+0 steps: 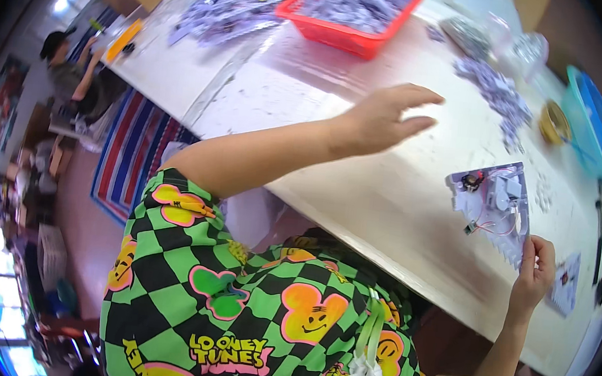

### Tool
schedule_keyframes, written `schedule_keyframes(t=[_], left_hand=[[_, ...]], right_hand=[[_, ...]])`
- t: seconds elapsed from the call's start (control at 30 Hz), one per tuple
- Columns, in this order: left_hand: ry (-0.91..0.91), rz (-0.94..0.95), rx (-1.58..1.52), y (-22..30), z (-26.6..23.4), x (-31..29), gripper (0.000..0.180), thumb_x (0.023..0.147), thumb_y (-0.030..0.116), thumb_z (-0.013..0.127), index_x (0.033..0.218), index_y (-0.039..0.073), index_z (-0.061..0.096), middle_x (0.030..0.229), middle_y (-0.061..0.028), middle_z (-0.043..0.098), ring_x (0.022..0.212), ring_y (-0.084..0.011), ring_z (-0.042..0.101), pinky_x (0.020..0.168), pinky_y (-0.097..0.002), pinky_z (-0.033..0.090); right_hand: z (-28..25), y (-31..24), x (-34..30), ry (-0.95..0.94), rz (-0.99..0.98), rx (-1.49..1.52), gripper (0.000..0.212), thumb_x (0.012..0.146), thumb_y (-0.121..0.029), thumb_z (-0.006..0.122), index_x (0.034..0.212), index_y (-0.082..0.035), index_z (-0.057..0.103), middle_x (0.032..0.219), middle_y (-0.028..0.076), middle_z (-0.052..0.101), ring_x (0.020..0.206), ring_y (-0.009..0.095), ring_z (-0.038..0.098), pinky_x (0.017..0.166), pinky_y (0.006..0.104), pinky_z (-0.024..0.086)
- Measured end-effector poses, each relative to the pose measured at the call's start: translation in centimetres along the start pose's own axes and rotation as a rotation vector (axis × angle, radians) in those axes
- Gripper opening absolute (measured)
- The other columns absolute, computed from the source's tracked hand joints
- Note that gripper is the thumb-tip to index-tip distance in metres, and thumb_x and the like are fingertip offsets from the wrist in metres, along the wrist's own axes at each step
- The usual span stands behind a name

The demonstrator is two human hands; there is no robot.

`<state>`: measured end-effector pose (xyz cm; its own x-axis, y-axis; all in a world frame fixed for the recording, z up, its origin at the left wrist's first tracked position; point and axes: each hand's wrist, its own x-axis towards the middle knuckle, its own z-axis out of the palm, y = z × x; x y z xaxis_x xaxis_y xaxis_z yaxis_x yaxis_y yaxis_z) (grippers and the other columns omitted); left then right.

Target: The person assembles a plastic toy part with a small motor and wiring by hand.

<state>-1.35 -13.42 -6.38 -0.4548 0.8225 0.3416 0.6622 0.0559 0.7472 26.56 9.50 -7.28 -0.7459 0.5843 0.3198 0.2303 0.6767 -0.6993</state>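
Head view, looking down past a green-and-black checked shirt (244,327) with cartoon prints, which is filling the lower part of the frame. Right hand (536,272) is gripping the near corner of a pale lilac plastic panel (495,203), fingers closed on its edge. The panel is lying tilted at the right side of the white table (359,186), near the front edge; small parts and thin red wires are showing on its face. A second, smaller flat piece (566,282) is lying just right of that hand, with dark slim tools (599,231) beyond it by the table's right edge.

Left hand (387,120) is reaching out over the middle of the table, fingers spread apart and holding nothing; whether the fingertips are touching the tabletop cannot be told.

Farther out, a scatter of lilac plastic pieces (495,94) is trailing toward a yellowish tape roll (555,122) and a blue basin (593,129) at the right rim. At the far edge a red basket (345,33) is sitting heaped with more lilac pieces, and a loose heap (232,4) of the same is lying left of it.

Beyond the table's left end, another person in a dark cap (57,45) is sitting by a striped mat (131,150) on the floor.
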Motion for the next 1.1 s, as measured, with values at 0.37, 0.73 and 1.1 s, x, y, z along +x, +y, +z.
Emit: schedule_keyframes(t=[0.37,0.73,1.1], left_hand=[[0.543,-0.732,-0.697,-6.8,-13.0,-12.3,0.065,0.096,0.041,0.047,0.141,-0.001,0.027,0.126,-0.0177,0.051,0.110,-0.0271,0.054,0.093,-0.0371,0.045],[0.926,-0.435,-1.179,-6.2,-9.2,-12.6,0.032,0.094,0.026,0.054,0.114,0.003,0.043,0.116,-0.0155,0.054,0.109,-0.0287,0.055,0.094,-0.0429,0.046],[1.206,-0.393,-1.108,-10.4,-16.2,-14.1,0.017,0.095,0.008,0.045,0.109,-0.001,0.049,0.108,-0.0139,0.059,0.099,-0.0244,0.060,0.090,-0.0433,0.051]], right_hand=[[18.1,-10.5,8.1,-0.200,-0.295,0.253,0.010,0.084,-0.010,0.061,0.083,-0.001,0.063,0.076,0.010,0.059,0.068,0.020,0.057,0.064,0.0284,0.043],[31.1,-17.0,10.2,-0.205,-0.235,0.345,0.016,0.084,-0.023,0.061,0.085,-0.008,0.067,0.081,0.011,0.062,0.074,0.027,0.061,0.067,0.0363,0.046],[33.3,-23.9,9.0,-0.399,-0.321,0.289,0.029,0.084,-0.030,0.061,0.098,-0.005,0.064,0.094,0.013,0.063,0.086,0.030,0.061,0.074,0.0371,0.046]])
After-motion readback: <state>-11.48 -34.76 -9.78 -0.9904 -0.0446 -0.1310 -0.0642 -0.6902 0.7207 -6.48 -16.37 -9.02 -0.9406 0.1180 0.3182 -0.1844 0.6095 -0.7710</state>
